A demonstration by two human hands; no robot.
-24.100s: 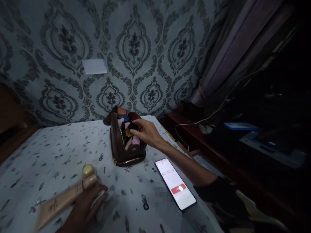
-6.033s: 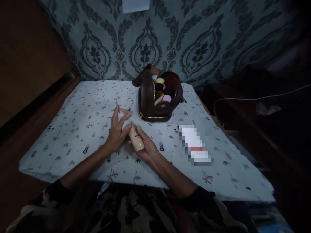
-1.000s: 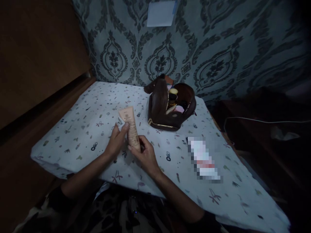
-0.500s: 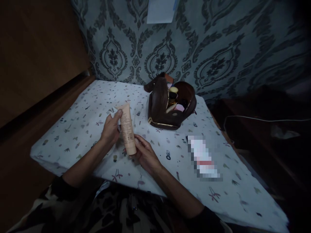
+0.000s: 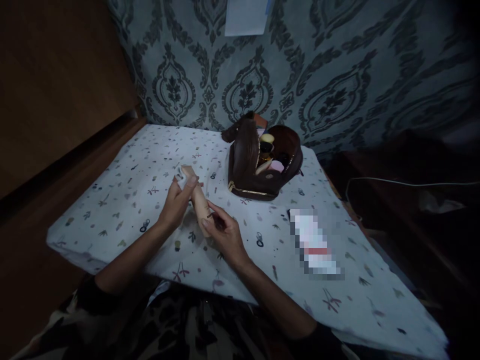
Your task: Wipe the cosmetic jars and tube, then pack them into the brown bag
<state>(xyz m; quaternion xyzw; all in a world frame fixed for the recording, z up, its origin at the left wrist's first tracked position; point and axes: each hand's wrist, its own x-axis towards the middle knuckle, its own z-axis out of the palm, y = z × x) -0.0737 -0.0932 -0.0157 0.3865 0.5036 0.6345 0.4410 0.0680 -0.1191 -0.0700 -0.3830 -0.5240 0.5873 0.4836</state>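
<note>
1. The left hand (image 5: 175,204) pinches a long beige tapering tube (image 5: 201,205), its thumb pressed near the flat end; a crumpled white cloth or tissue (image 5: 181,175) sits between those fingers and the tube.
2. The right hand (image 5: 227,234) grips the tube's other end, thumb on the near side, fingers curled around the far side.
3. The tube slants between both sets of fingers, above a white cover with small prints (image 5: 112,200).
4. Beyond the right fingers stands an open brown leather-look bag with gold zips (image 5: 243,167), holding a pink round-topped item (image 5: 276,166).
5. Right of those fingers lies a pixelated pale rectangle with a red band (image 5: 311,230).
</note>
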